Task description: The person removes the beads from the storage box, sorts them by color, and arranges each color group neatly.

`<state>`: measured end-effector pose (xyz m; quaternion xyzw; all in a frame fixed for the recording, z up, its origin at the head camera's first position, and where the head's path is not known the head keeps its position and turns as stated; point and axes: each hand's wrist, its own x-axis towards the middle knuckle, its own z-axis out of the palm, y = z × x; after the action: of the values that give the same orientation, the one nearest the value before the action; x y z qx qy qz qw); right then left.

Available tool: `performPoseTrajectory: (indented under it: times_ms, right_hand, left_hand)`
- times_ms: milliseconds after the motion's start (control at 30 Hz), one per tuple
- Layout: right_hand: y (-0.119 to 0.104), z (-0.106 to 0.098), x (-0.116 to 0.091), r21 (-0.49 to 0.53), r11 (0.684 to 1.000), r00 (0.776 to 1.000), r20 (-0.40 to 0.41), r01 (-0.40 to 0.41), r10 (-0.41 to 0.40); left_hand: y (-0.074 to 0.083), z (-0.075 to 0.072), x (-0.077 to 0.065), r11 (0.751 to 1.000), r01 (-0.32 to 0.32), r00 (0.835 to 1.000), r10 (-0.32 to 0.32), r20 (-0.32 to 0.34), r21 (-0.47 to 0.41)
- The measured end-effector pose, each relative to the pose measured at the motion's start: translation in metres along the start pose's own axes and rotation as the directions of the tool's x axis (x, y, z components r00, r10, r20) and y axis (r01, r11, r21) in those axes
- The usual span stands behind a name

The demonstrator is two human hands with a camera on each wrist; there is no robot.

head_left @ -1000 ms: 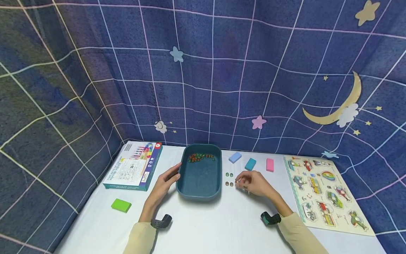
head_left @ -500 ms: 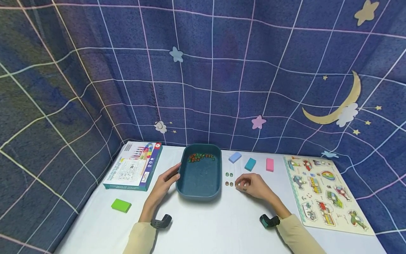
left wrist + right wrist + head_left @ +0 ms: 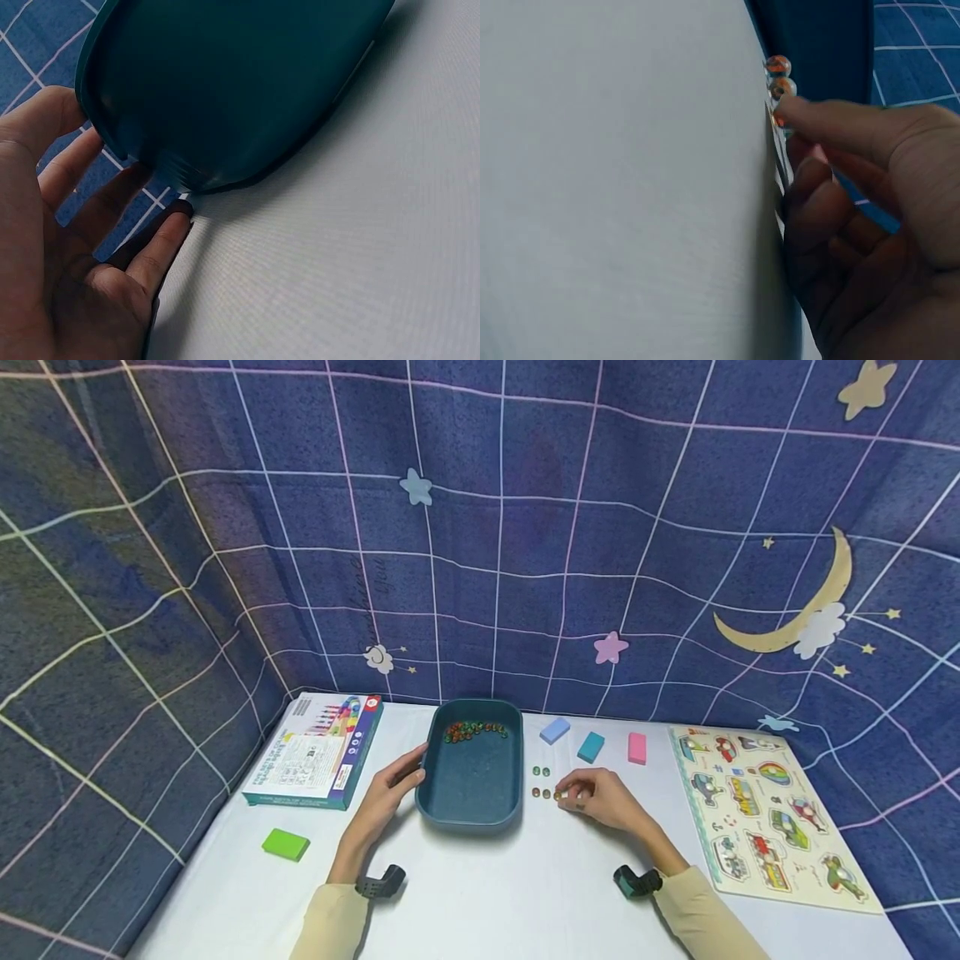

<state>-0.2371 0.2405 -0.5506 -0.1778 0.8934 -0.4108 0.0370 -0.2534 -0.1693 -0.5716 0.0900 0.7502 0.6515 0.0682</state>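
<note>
My left hand rests against the left side of a dark teal bin, its fingers fairly straight along the wall in the left wrist view. Inside the bin, orange and green marbles gather near the far end. Right of the bin, my right hand pinches an orange-tinted glass marble between thumb and finger, at the table surface. That marble is at the right end of a row with two brownish-orange marbles. Two green marbles sit in a row just behind them.
Blue, teal and pink blocks lie behind the right hand. A wooden picture puzzle board lies far right. At left are a flat cardboard box and a green block. A patterned curtain hangs behind.
My right hand has come down slightly and its marble now sits in line with the two orange ones. The left hand and bin stay in place.
</note>
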Motion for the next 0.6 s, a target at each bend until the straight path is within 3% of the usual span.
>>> performPoseTrajectory:
  times_ms: [267,600]
  right_hand:
    - [-0.011,-0.006,0.008,0.102,0.994,0.999,-0.016,0.032,-0.031]
    - [-0.084,-0.003,0.060,0.323,0.946,0.999,0.039,-0.027,0.015]
  left_hand:
    - [-0.003,-0.001,0.003,1.000,-0.004,1.000,0.004,0.008,-0.009]
    - [-0.002,-0.001,0.001,1.000,-0.010,1.000,0.011,0.007,-0.027]
